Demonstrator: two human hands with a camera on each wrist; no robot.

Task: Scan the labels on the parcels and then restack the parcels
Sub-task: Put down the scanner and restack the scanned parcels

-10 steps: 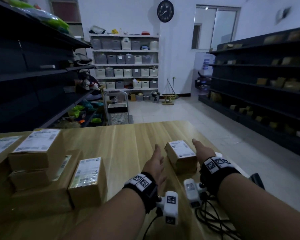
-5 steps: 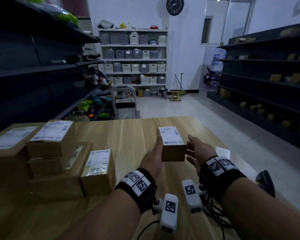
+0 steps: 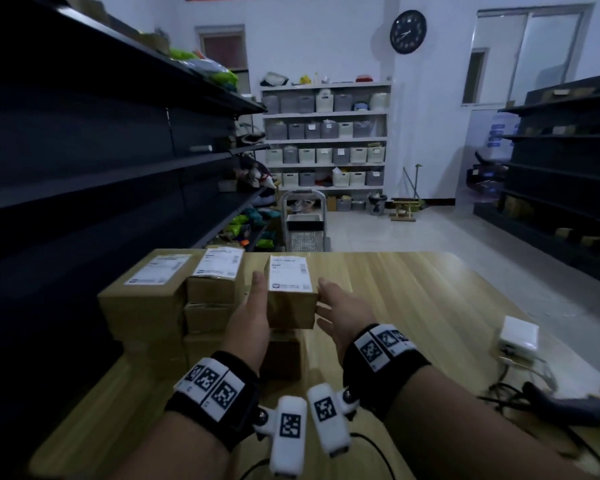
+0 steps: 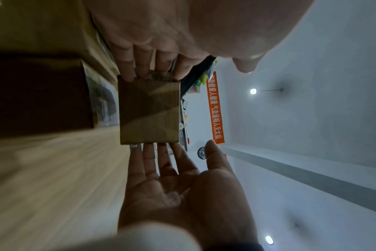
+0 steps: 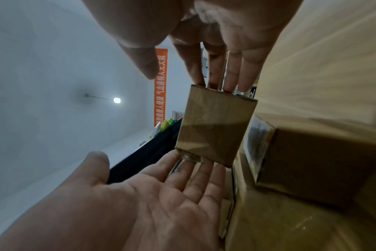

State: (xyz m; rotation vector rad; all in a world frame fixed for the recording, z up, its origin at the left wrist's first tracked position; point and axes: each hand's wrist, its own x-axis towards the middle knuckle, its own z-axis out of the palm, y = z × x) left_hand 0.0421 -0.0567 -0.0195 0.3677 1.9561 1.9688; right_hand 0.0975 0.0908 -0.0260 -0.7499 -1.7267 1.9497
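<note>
the small parcel [image 3: 291,299] hangs above the table [image 3: 413,306], just right of the stack [image 3: 174,296], pressed between flat straight fingers of the left hand [image 3: 250,320] and right hand [image 3: 336,313]. keep even pressure on both sides, label up, and lower it squarely.

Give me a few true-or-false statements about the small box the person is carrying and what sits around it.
1. The small parcel is held between the left hand and the right hand. True.
2. Its label faces down. False: the white label faces up.
3. The fingers curl tightly around it. False: straight fingers press its opposite sides.
4. Stacked parcels sit to its left. True.
5. The wall clock is white. False: it is dark.
</note>
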